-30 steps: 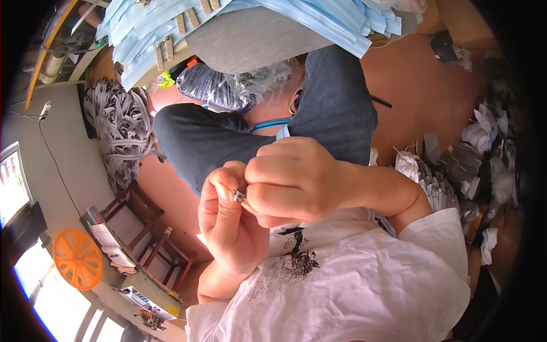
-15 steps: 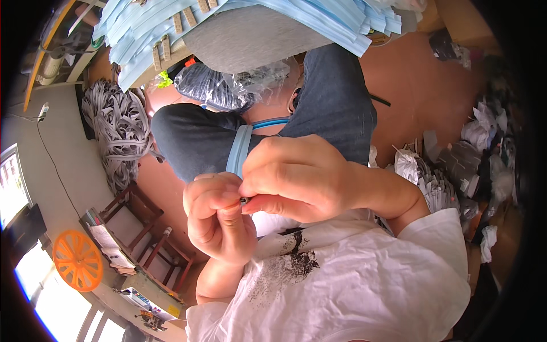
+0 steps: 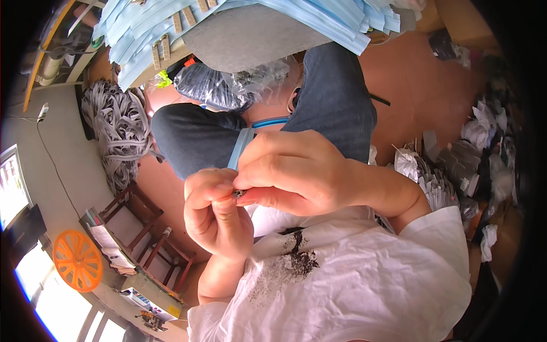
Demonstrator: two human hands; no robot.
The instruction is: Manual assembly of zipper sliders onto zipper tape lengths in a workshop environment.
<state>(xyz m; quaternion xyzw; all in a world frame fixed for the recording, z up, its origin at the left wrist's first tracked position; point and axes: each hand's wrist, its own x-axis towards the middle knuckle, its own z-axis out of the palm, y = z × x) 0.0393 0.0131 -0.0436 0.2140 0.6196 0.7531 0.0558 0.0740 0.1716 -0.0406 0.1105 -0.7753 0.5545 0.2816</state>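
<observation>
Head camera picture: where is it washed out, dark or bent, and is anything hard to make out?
In the head view, the lower-left window is glaring white; the head view's rim falls to black, with straight edges bowing near it; in the head view, the small greyish piece between the left hand and right hand is too small to identify.

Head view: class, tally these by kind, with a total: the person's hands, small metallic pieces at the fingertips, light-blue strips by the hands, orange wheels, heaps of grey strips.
Hands: 2 (left hand, right hand)
Small metallic piece: 1
Light-blue strip by the hands: 1
Orange wheel: 1
Heap of grey strips: 1
Total: 6
</observation>
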